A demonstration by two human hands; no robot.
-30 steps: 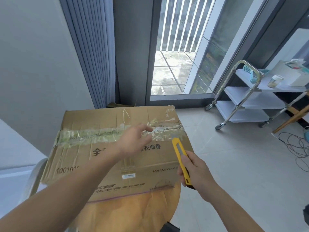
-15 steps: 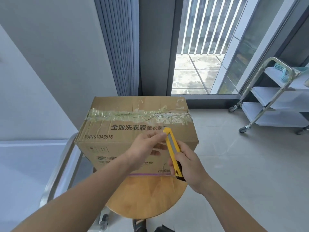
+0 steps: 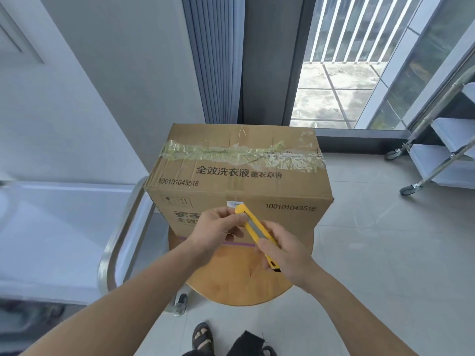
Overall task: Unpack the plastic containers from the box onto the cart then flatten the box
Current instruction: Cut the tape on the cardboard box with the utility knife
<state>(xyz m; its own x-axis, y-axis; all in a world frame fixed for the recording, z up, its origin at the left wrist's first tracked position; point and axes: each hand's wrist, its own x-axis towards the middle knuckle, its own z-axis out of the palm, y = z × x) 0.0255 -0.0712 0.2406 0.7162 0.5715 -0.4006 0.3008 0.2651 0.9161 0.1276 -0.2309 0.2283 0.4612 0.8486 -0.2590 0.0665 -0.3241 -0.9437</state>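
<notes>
A brown cardboard box (image 3: 239,173) stands closed on a round wooden stool (image 3: 239,276), its top seam covered with crinkled clear tape (image 3: 241,154). In front of the box my right hand (image 3: 285,255) grips the handle of a yellow utility knife (image 3: 253,229). My left hand (image 3: 216,228) pinches the knife's tip end. Both hands are held a little short of the box's front face. The box's contents are hidden.
A white cart (image 3: 64,227) with a steel handle (image 3: 120,235) stands at my left beside the stool. A second steel cart (image 3: 444,152) with white shelves is at the right by the glass door. My feet in sandals (image 3: 203,337) are below the stool.
My left hand has come off the taped top of the box and taken the knife's tip. Both hands drew back toward me and the view shifted left.
</notes>
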